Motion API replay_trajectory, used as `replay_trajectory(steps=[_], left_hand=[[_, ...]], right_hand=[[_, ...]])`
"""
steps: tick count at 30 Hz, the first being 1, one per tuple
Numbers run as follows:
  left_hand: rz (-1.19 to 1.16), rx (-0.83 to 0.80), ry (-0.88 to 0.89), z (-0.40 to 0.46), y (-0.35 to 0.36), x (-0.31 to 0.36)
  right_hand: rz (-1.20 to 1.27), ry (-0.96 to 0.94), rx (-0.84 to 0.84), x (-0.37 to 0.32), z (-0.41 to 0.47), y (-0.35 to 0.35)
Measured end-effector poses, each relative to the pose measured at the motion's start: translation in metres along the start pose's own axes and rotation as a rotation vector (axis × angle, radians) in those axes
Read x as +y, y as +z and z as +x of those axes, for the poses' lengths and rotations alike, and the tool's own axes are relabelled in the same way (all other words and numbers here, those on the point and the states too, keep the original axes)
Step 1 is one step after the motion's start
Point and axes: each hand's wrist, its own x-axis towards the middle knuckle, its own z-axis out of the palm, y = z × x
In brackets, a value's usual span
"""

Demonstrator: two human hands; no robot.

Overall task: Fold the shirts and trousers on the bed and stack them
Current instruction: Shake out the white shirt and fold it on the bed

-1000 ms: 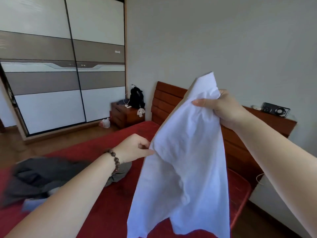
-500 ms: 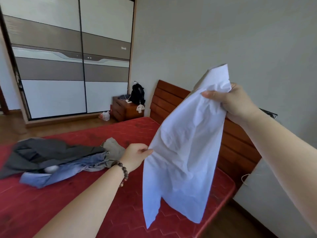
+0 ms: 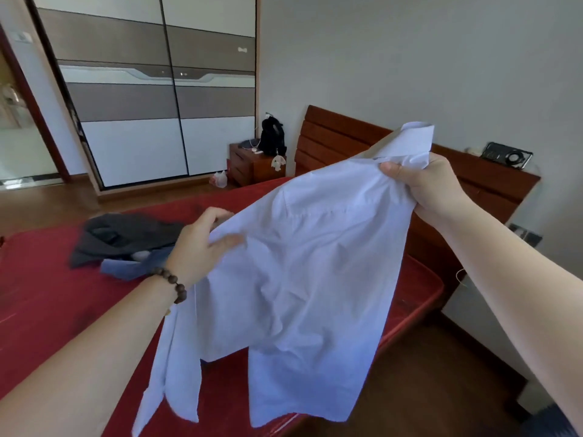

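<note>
The right hand [image 3: 432, 187] grips the white shirt [image 3: 303, 272] near its collar at 2 o'clock, fingers curled round the cloth; the left hand [image 3: 202, 247] pinches its far edge at 9 o'clock; the shirt hangs creased and spread above the red bed [image 3: 47, 294], hiding part of the mattress; a dark clothes pile [image 3: 126, 241] lies at 10 o'clock; wooden headboard [image 3: 334, 143], nightstand [image 3: 249, 167] and wardrobe [image 3: 157, 99] stand beyond.

Both forearms are bare, with no sleeves in view. The left hand [image 3: 198, 247] has 1 bracelet of dark brown round wooden beads [image 3: 172, 283] just behind it at the wrist. The right hand [image 3: 432, 187] wears nothing visible.
</note>
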Motion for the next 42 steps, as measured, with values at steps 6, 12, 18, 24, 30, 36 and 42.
replay_trajectory(steps=[6, 12, 18, 24, 30, 36, 42], left_hand=[[0.299, -0.435, -0.404, 0.003, -0.022, -0.091], [-0.092, -0.2, -0.779, 0.009, 0.001, -0.246], [0.112, -0.168, -0.88, 0.053, 0.072, -0.374], [0.294, -0.208, -0.843, 0.071, 0.128, -0.462], [0.418, -0.204, -0.727, 0.096, 0.156, -0.515], [0.612, -0.165, -0.546, 0.158, 0.178, -0.556], [0.923, -0.165, -0.72, 0.203, 0.246, -0.596]], right_hand=[[-0.044, 0.123, 0.019, 0.052, 0.038, 0.035], [-0.111, 0.344, 0.085, 0.199, 0.115, 0.084], [-0.203, 0.641, 0.187, 0.375, 0.183, 0.116], [-0.236, 0.746, 0.237, 0.499, 0.205, 0.122], [-0.288, 0.781, 0.168, 0.57, 0.244, 0.118], [-0.325, 0.711, 0.078, 0.633, 0.322, 0.121], [-0.679, 0.89, -0.108, 0.727, 0.378, 0.119]])
